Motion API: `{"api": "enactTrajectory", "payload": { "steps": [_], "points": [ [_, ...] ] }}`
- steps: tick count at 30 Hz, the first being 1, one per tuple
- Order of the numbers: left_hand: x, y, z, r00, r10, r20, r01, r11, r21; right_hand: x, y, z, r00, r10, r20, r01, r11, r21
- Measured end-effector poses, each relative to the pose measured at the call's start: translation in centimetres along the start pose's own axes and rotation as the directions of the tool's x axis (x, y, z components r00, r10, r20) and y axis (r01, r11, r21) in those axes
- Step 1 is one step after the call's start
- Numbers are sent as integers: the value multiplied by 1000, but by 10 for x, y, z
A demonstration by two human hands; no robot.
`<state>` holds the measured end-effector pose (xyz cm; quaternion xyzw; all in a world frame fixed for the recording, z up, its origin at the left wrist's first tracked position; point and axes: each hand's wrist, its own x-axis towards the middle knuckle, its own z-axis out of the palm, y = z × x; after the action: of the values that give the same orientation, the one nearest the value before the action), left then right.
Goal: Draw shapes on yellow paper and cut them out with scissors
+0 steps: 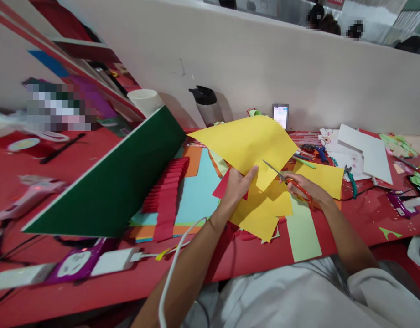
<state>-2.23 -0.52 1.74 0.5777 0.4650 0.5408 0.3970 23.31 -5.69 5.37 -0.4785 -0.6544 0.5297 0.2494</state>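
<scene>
Over the middle of the counter [356, 221], the left hand [239, 182] pinches one yellow sheet [251, 141], long axis running left-right; the right hand [313, 187] has one pair of scissors [298, 186] in its grip, pointing toward the far left corner. One bottle [210, 113] stands near the far edge.

Single head-worn view, forward and down, left hand [237, 186] and right hand [307, 186] near.

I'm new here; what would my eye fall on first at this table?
Probably the big yellow sheet in the middle, held by the left hand, with scissors in the right hand at its near edge. To its left, a large dark green board slants above the bright red table.
</scene>
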Motion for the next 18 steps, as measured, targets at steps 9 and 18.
{"api": "enactTrajectory", "payload": {
  "steps": [9, 18],
  "points": [
    [-1, 6, 0, 999, 8, 32, -7, 1000, -11, 6, 9, 1, 999, -32, 9, 33, 998, -49],
    [-2, 4, 1, 999, 14, 38, -12, 999, -31, 3, -2, 6, 999, -48, -12, 48, 998, -30]
  ]
}}
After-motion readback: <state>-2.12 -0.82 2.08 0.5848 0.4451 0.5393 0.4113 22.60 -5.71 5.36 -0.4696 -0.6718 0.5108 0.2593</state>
